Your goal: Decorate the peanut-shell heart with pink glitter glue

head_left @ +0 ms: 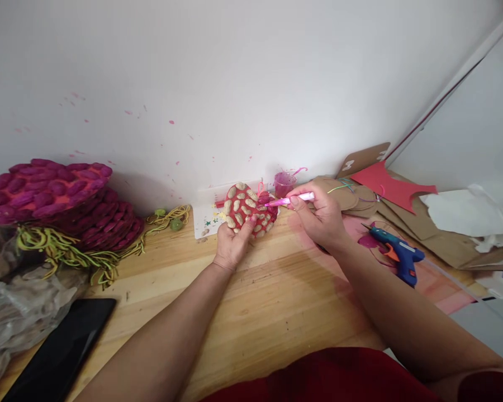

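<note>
In the head view my left hand [233, 243] grips the lower edge of a round red disc covered with peanuts [243, 207], thumb on its front. Most of the peanuts are pale tan; those at the right edge are painted magenta. My right hand [321, 215] is closed around a slim paintbrush [291, 199] with a white and pink handle. Its pink-stained end touches or nearly touches the magenta peanuts. Just behind the brush stands a small clear cup [285, 182] stained with pink paint.
Stacked magenta peanut discs [50, 187] with yellow-green yarn [67, 251] stand at left, near a plastic bag [33, 307] and a black phone-like slab [62, 349]. At right lie a blue glue gun [396, 251], red paper [396, 181] and cardboard [427, 237]. A paint-spotted wall [218, 100] rises behind.
</note>
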The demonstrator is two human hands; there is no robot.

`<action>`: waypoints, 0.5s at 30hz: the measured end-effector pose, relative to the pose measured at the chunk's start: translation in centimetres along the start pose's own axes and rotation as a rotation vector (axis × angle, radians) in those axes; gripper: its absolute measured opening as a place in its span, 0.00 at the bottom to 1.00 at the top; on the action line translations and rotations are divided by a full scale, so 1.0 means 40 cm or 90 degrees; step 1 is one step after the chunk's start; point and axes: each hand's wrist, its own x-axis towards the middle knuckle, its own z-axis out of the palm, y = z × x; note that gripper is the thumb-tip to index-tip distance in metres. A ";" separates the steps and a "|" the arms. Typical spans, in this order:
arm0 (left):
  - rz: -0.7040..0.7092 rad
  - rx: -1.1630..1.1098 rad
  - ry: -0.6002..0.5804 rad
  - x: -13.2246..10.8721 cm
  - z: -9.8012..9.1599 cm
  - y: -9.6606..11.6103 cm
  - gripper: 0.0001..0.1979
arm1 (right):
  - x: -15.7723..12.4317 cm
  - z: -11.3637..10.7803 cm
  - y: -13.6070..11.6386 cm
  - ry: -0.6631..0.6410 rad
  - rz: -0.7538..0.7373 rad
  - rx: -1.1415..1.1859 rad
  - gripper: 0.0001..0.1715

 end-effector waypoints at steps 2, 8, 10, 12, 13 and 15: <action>-0.003 -0.003 -0.004 0.000 0.002 0.004 0.19 | -0.001 0.001 -0.001 -0.006 -0.005 0.002 0.04; -0.007 -0.021 0.024 0.001 0.005 0.008 0.20 | 0.001 0.003 0.000 0.009 0.002 -0.036 0.04; -0.009 -0.022 0.017 0.000 0.005 0.007 0.20 | 0.000 0.004 0.000 0.008 0.007 -0.022 0.05; -0.016 -0.023 0.007 0.000 0.004 0.006 0.21 | -0.001 0.004 -0.001 -0.005 0.015 -0.008 0.05; -0.020 -0.025 0.003 0.000 0.003 0.005 0.22 | -0.002 0.004 -0.002 -0.008 0.020 -0.006 0.06; -0.023 -0.034 0.000 0.000 0.002 0.003 0.22 | -0.002 0.004 -0.003 -0.004 0.030 -0.009 0.06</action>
